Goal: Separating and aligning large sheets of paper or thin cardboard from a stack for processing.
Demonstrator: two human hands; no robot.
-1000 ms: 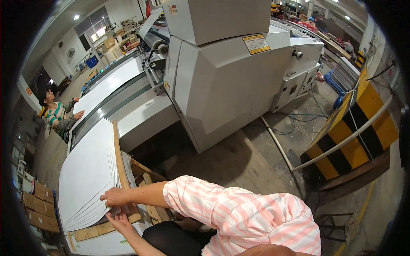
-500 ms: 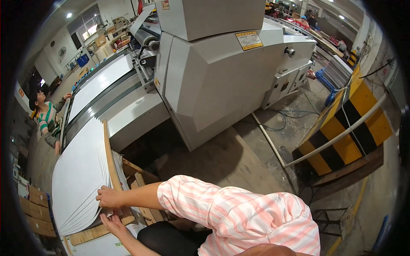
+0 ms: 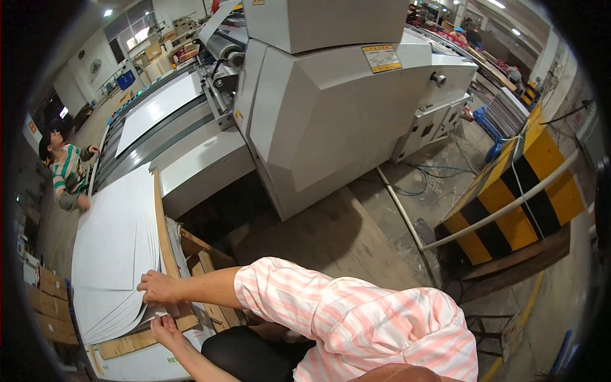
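A tall stack of large white sheets (image 3: 114, 248) lies on a feed table at the left, its near edges fanned out. My right hand (image 3: 159, 286), on a pink-striped sleeve reaching across my body, presses and pinches the near corner of the stack next to a wooden side board (image 3: 162, 229). Just below it, my left hand (image 3: 167, 328) grips the lower sheet edges where a wooden strip (image 3: 137, 344) lies.
A big grey machine (image 3: 331, 108) fills the middle, with a long feeder bed (image 3: 156, 111) running back to the left. A person in a green-striped top (image 3: 67, 172) stands at the far side of the stack. A yellow-black barrier (image 3: 515, 191) and floor cables are on the right.
Both hands stay at the stack's near corner, working the sheet edges. My view has shifted slightly. The person at the left has lowered their hands toward the stack.
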